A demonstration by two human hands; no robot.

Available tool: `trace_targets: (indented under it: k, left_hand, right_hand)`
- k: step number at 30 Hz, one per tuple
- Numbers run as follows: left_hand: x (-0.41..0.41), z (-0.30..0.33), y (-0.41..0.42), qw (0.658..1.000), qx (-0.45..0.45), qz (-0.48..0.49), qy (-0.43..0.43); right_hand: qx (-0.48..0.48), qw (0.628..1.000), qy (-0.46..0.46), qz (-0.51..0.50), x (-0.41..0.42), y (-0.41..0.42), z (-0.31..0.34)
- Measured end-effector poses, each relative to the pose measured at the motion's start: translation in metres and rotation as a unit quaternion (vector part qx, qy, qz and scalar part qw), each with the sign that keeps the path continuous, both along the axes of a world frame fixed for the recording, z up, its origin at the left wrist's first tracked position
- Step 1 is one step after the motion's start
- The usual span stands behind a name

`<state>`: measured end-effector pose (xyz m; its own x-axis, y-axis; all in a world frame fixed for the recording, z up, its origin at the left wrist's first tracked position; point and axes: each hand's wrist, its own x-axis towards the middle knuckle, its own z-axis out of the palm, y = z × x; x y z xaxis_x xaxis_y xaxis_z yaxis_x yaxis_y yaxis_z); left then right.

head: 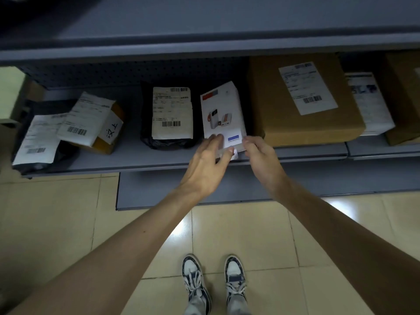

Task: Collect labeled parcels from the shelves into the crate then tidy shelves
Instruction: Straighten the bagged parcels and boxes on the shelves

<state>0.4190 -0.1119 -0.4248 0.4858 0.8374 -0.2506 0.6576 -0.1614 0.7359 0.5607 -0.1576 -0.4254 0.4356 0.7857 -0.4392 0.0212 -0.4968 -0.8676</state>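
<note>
We stand at the grey shelf, which runs across the view from nine o'clock to three, and most of the job looks to be ahead of us, since it is crowded with parcels and no crate shows anywhere in view. The biggest is the brown box at two o'clock, with a printed label on top; a white packet lies just beside it toward three. At ten o'clock a black bag carries a long label, and at nine a small yellow box leans on a flat dark parcel. At the centre sits the white product box, picturing a power bank, between the bag and the brown box. Our left hand lays loosely spread fingers on its near end, thumb at the edge, while our right hand pinches its near right corner. We judge this a lift just beginning, with tidying left to do.
</note>
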Motion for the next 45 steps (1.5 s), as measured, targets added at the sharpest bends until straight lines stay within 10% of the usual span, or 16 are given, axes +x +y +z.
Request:
trace_targets:
  k: [9, 45]
  left_hand:
    - [0.009, -0.004, 0.002, 0.975, -0.114, 0.165, -0.097]
    - [-0.017, -0.048, 0.001, 0.97, -0.136, 0.173, -0.106]
  right_hand:
    - [0.057, 0.992, -0.114, 0.008, -0.007, 0.01, -0.004]
    - [0.028, 0.998, -0.062, 0.005, 0.011, -0.008, -0.039]
